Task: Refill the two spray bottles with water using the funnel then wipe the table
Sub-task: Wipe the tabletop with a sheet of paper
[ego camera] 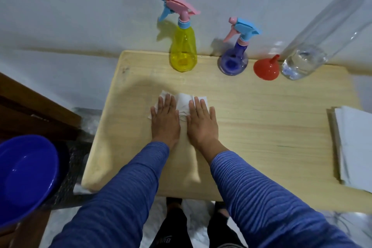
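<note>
Both hands, left hand (165, 120) and right hand (202, 120), flat on tissue (182, 100) (crumpled).

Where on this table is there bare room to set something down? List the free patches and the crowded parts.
Free: the wide stretch of table between the right hand and the paper stack, and the near left corner beside the left hand. Crowded: the back edge, with the yellow spray bottle, purple spray bottle, red funnel and clear bottle.

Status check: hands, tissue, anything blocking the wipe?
Left hand and right hand flat on the white tissue, mid-table. Spray bottles, funnel, water bottle along far edge. Paper stack at right edge.
</note>
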`<state>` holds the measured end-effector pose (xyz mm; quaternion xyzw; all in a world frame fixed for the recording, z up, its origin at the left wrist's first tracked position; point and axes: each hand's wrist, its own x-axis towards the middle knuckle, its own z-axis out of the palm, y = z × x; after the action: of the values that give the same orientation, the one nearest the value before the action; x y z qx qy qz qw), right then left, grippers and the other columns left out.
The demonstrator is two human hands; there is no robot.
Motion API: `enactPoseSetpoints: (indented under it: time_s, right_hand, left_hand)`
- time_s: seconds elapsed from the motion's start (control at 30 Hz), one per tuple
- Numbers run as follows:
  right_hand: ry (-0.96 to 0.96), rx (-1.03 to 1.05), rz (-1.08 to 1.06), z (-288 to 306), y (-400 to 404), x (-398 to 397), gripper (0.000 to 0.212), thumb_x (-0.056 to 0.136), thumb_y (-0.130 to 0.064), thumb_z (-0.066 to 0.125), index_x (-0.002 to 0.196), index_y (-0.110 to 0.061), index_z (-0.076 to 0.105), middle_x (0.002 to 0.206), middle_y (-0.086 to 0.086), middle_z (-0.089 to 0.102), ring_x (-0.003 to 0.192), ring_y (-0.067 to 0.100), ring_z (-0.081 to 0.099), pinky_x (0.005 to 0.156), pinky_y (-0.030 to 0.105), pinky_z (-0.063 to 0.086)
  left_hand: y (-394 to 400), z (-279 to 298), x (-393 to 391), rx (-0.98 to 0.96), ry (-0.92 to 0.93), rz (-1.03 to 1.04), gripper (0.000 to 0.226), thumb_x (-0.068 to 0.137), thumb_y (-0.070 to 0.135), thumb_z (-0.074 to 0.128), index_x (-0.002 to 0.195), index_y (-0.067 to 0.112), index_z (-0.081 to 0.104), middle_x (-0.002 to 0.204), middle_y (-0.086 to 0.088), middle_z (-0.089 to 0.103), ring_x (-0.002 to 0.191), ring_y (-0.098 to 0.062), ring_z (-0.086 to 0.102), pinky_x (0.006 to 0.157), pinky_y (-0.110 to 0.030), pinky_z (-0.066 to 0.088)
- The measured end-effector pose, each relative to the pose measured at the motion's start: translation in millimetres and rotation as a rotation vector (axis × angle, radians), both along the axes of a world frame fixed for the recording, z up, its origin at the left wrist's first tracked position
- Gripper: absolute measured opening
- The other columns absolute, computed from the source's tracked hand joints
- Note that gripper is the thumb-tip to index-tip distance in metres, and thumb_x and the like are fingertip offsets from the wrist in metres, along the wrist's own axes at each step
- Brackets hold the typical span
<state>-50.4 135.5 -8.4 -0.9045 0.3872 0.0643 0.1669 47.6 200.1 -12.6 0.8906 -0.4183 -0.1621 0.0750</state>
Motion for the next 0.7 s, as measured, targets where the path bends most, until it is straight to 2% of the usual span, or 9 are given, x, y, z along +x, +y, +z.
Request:
enactPoseSetpoints:
  time_s: [0.4, 0.7]
  right_hand:
    - [0.067, -0.024, -0.136, 3, -91, -158, 0.053, 0.101, -0.030, 0.013, 0.150, -0.015, -0.002, 0.159, 0.001, -0.010, 0.146, 0.018, -0.011, 0.117, 0.041, -0.007]
    - [0.073, -0.041, -0.216, 0, -126, -237, 0.052, 0.101, -0.031, 0.011, 0.150, -0.015, -0.003, 0.159, 0.000, -0.010, 0.146, 0.017, -0.013, 0.117, 0.040, -0.009]
  left_hand:
    - [-107, -1, -151, -0.011, 0.026, -0.171, 0.052, 0.103, 0.023, 0.017, 0.150, 0.013, -0.003, 0.160, -0.003, -0.007, 0.146, -0.023, -0.011, 0.117, -0.044, -0.004]
    - [-150, 4, -227, 0.010, 0.024, -0.268, 0.057, 0.101, 0.028, 0.019, 0.150, 0.011, -0.005, 0.159, -0.005, -0.009, 0.146, -0.025, -0.013, 0.118, -0.046, -0.002]
